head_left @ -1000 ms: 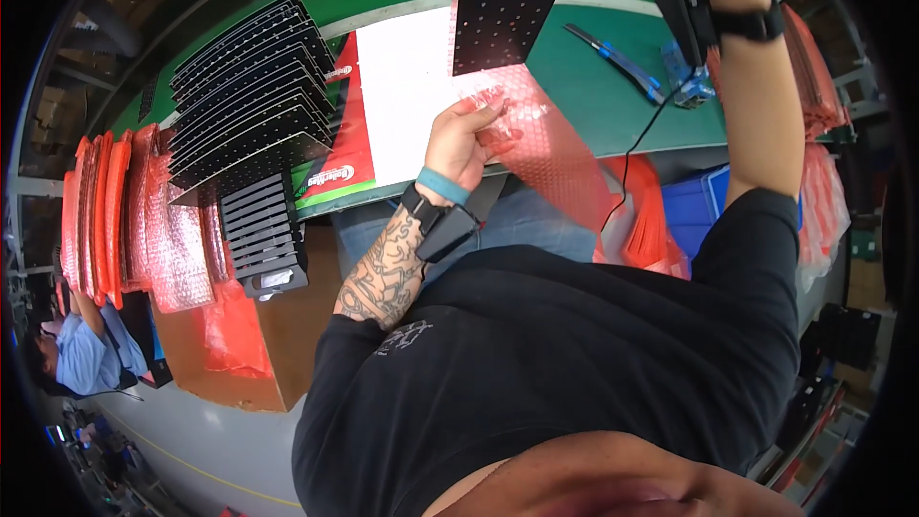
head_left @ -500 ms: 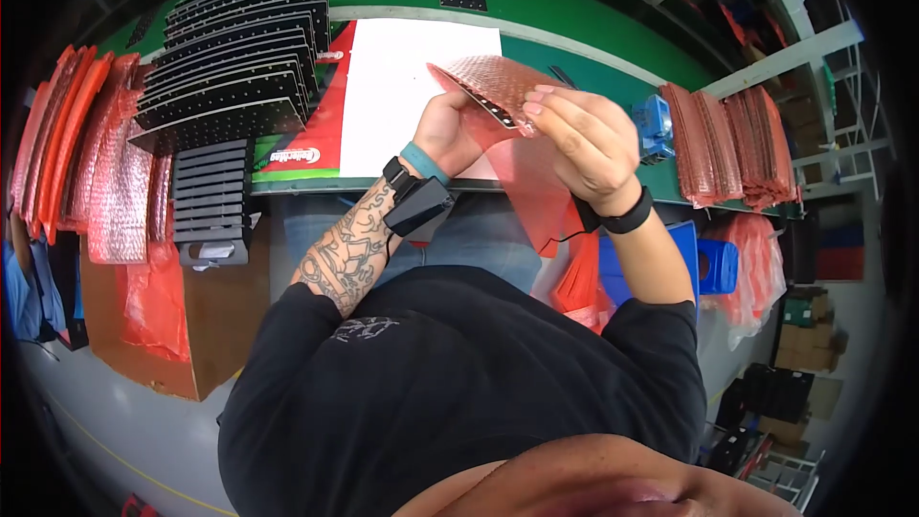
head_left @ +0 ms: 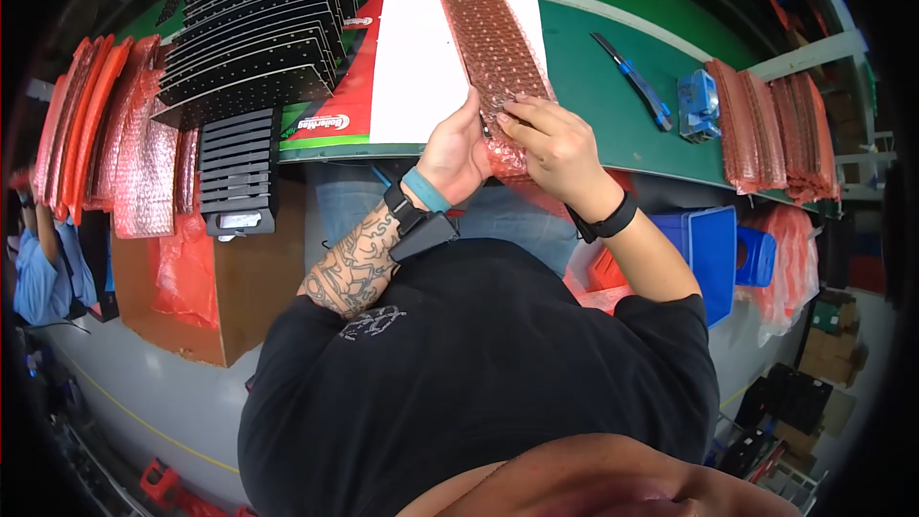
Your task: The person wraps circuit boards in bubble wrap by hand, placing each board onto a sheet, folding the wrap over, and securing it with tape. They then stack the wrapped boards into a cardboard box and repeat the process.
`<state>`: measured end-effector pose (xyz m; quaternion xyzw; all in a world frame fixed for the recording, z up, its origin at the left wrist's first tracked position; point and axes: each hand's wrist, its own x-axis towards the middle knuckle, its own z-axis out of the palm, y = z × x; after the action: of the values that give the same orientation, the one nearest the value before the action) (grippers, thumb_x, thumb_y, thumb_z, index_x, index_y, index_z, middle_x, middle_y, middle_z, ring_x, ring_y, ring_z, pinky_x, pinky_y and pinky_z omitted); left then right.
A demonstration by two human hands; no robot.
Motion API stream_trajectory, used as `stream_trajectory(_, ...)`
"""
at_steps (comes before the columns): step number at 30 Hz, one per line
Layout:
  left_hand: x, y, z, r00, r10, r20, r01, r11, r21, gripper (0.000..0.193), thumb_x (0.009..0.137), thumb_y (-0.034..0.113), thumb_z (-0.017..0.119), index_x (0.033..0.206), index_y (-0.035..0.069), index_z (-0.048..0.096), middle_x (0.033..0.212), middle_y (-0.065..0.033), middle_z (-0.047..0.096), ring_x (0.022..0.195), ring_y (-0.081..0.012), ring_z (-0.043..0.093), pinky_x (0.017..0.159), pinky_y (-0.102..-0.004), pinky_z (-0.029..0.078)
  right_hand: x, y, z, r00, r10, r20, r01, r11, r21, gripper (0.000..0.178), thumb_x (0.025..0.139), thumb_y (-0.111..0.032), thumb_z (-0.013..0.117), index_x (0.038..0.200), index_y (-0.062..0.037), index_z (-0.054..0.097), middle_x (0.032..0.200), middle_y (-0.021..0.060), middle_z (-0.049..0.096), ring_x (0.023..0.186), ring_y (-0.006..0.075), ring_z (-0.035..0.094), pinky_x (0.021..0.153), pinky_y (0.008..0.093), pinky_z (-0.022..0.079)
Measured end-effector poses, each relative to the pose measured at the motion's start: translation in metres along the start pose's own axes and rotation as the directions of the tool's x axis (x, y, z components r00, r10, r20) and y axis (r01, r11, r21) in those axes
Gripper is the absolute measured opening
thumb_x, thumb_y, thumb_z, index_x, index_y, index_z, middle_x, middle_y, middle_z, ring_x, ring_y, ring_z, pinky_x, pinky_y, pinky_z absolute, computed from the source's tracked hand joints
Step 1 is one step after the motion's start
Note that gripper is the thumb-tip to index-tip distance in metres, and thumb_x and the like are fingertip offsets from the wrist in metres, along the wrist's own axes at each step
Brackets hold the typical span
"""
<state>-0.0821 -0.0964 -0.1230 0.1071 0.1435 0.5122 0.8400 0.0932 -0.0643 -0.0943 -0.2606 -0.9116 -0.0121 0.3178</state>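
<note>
A dark panel with rows of light dots shows through a red bubble-wrap bag [head_left: 500,43], which lies slantwise over a white sheet [head_left: 407,67]. My left hand [head_left: 455,153] grips the bag's near left edge, its thumb along the side and its other fingers partly hidden. Over the near end, my right hand [head_left: 555,142] has its fingers bent and pinched on the bag's film. Loose red film hangs below the hands toward my lap.
Dotted black panels [head_left: 249,77] stand in a row in a black slotted rack at left, beside red bubble-wrap bags [head_left: 124,148]. A blue-handled knife [head_left: 637,86], a blue tape dispenser [head_left: 698,105] and more red bags [head_left: 747,124] are at right. A blue bin [head_left: 704,258] stands below.
The bag has swung from being tilted up near my right hand to pointing away over the white sheet. My right hand has moved down to its near end. The knife is now uncovered.
</note>
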Motion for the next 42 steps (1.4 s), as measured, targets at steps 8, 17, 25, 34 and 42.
stream_trajectory(8, 0.0, -0.006, -0.019, 0.992, 0.022, -0.128, 0.006, 0.977, 0.215, 0.039, 0.111, 0.024, 0.037, 0.135, -0.004, 0.047, 0.126, -0.0157, 0.061, 0.113, -0.028, 0.065, 0.095, -0.0436, 0.057, -0.002, -0.016, 0.0, 0.988, 0.137, 0.074, -0.141, 0.989, 0.043, 0.028, 0.072, 0.004, 0.066, 0.098, -0.0006, 0.076, 0.113, 0.0151, 0.07, 0.107, 0.033, 0.067, 0.088, 0.0407, 0.058)
stream_trajectory(17, 0.001, -0.007, -0.02, 0.986, 0.036, -0.16, -0.011, 0.988, 0.156, 0.034, 0.109, 0.014, 0.036, 0.133, -0.006, 0.047, 0.127, -0.0181, 0.061, 0.113, -0.0284, 0.064, 0.095, -0.043, 0.056, -0.017, -0.008, 0.001, 0.988, 0.151, 0.003, -0.148, 0.962, 0.229, 0.022, 0.07, 0.005, 0.07, 0.091, 0.0005, 0.075, 0.098, 0.0122, 0.068, 0.091, 0.0296, 0.067, 0.078, 0.0398, 0.056)
stream_trajectory(25, 0.017, -0.012, -0.016, 0.964, 0.176, -0.201, -0.081, 0.91, 0.406, 0.032, 0.105, 0.008, 0.039, 0.134, -0.004, 0.046, 0.127, -0.014, 0.061, 0.115, -0.0218, 0.062, 0.1, -0.0356, 0.051, -0.02, 0.007, 0.014, 0.995, 0.096, 0.021, -0.098, 0.967, 0.235, 0.014, 0.067, 0.005, 0.072, 0.079, -0.0031, 0.072, 0.077, 0.0044, 0.061, 0.071, 0.0245, 0.059, 0.059, 0.0349, 0.048)
stream_trajectory(34, 0.0, -0.005, -0.083, 0.867, 0.465, 0.181, -0.197, -0.016, 0.98, 0.025, 0.096, 0.007, 0.046, 0.114, -0.001, 0.062, 0.114, -0.016, 0.064, 0.108, -0.0307, 0.059, 0.099, -0.0414, 0.047, 0.042, 0.004, 0.011, 0.951, -0.027, 0.307, -0.126, 0.875, 0.468, 0.014, 0.07, -0.001, 0.072, 0.083, -0.0034, 0.069, 0.08, 0.0099, 0.059, 0.076, 0.0319, 0.059, 0.067, 0.0406, 0.051)
stream_trajectory(42, 0.024, -0.005, -0.076, 0.862, 0.487, -0.141, -0.22, 0.61, 0.761, 0.024, 0.093, 0.005, 0.052, 0.115, -0.004, 0.053, 0.107, -0.0121, 0.056, 0.103, -0.0199, 0.052, 0.094, -0.0341, 0.044, 0.096, 0.498, 0.073, 0.788, 0.569, 0.235, -0.603, 0.79, 0.109, 0.041, 0.098, -0.033, 0.067, 0.115, 0.0044, 0.071, 0.103, 0.0157, 0.074, 0.092, 0.0232, 0.068, 0.086, 0.0338, 0.053)
